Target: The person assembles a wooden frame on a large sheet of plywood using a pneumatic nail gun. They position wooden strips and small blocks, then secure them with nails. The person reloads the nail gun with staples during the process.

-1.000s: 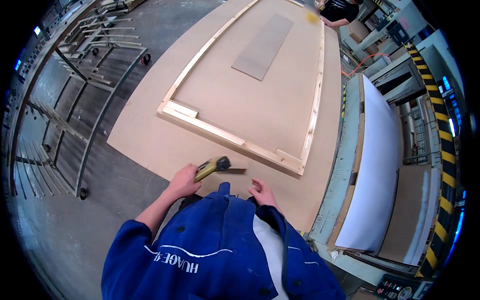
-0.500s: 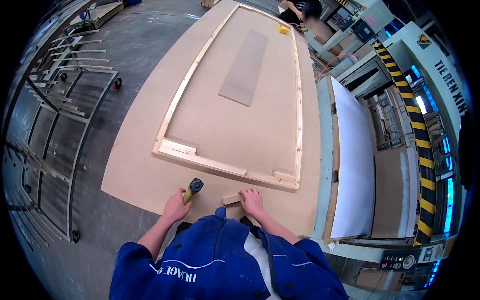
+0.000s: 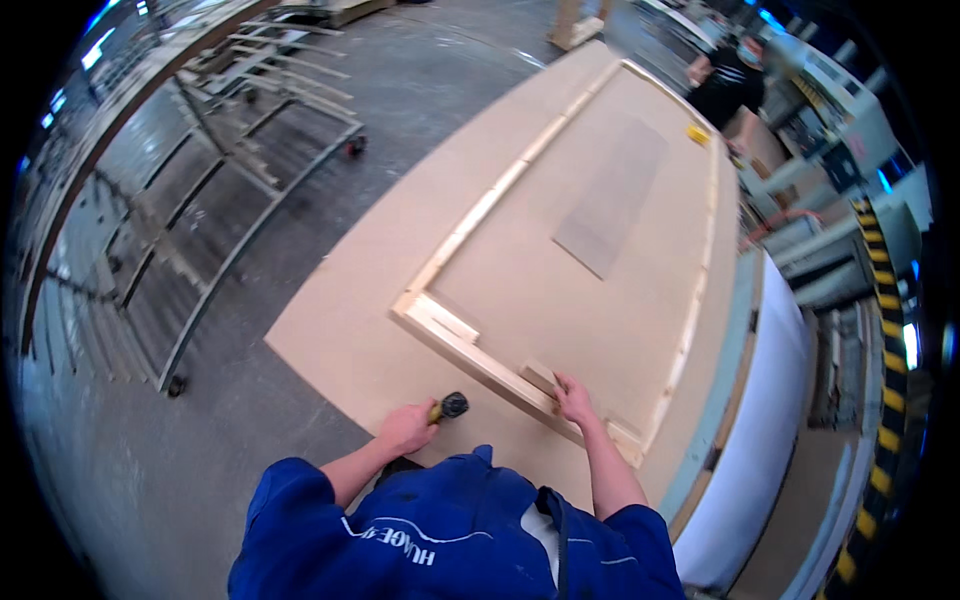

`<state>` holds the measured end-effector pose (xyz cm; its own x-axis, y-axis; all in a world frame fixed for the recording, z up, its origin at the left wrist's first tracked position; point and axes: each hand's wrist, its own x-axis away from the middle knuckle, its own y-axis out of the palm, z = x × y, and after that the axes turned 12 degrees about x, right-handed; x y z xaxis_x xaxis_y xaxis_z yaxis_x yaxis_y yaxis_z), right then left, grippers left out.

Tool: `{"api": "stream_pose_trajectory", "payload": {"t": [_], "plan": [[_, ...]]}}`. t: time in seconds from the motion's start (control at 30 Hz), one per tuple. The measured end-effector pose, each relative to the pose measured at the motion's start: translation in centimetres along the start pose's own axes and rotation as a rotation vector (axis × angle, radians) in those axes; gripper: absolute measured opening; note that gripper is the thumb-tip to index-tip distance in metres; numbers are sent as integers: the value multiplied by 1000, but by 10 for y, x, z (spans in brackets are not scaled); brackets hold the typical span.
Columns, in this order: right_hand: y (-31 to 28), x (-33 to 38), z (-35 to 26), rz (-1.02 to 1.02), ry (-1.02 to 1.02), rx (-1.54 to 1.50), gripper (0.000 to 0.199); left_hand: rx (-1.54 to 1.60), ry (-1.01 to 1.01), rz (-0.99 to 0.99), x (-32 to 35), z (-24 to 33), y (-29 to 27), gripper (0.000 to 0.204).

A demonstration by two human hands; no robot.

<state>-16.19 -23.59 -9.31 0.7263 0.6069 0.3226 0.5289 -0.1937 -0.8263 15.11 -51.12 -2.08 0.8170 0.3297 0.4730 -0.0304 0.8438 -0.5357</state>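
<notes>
Right now your left hand (image 3: pixel 405 428) is wrapped closed around the yellowish handle of a hammer (image 3: pixel 447 407), whose dark head points toward the near rail of the wooden frame (image 3: pixel 470 350). Your right hand (image 3: pixel 573 398) rests with fingers spread on a small wooden block (image 3: pixel 538 378) that sits against the inner side of that rail; it looks more like pressing down than a closed grasp, though the view is too small to be sure whether the fingertips curl over its edge.

The block lies on the large brown board (image 3: pixel 340 345), just inside the frame and toward its right near corner. Judged from its look, it is a light, stiff offcut of softwood with a dry, slightly rough face, so it should not slip under your palm, but it is small enough to skate sideways if struck off-centre. Hold it flat from above, fingers kept back from the side the hammer would meet. The hammer will be head-heavy; a grip low on the handle gives swing, higher gives control.

The frame itself is long and slender, probably springy along its side rails, and better handled near a corner. A grey rectangular sheet (image 3: pixel 612 198) lies inside it further off, and a small yellow object (image 3: pixel 698 133) sits near the far end, where another person (image 3: pixel 730 85) stands. A metal rack trolley (image 3: pixel 215 200) stands on the floor to your left.
</notes>
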Motion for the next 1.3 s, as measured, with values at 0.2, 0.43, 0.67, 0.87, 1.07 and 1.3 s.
{"api": "stream_pose_trajectory", "payload": {"t": [0.2, 0.43, 0.67, 0.87, 1.07, 1.3], "plan": [[32, -8, 19, 89, -14, 198, 42, -39, 13, 15, -2, -1, 9, 46], [39, -10, 1, 124, 185, 208, 36, -15, 11, 6, -15, 0, 15, 42], [41, 18, -16, 185, 198, 49, 37, -44, -38, -69, -30, 38, -2, 35], [35, 27, -13, 227, 212, -53, 39, -180, 241, -285, -69, 102, -33, 26], [33, 30, 0, 218, 119, -200, 40, -593, 311, -334, -136, 165, -27, 32], [26, 31, -6, 203, 77, -174, 38, -563, 411, -374, -168, 168, -6, 31]]}}
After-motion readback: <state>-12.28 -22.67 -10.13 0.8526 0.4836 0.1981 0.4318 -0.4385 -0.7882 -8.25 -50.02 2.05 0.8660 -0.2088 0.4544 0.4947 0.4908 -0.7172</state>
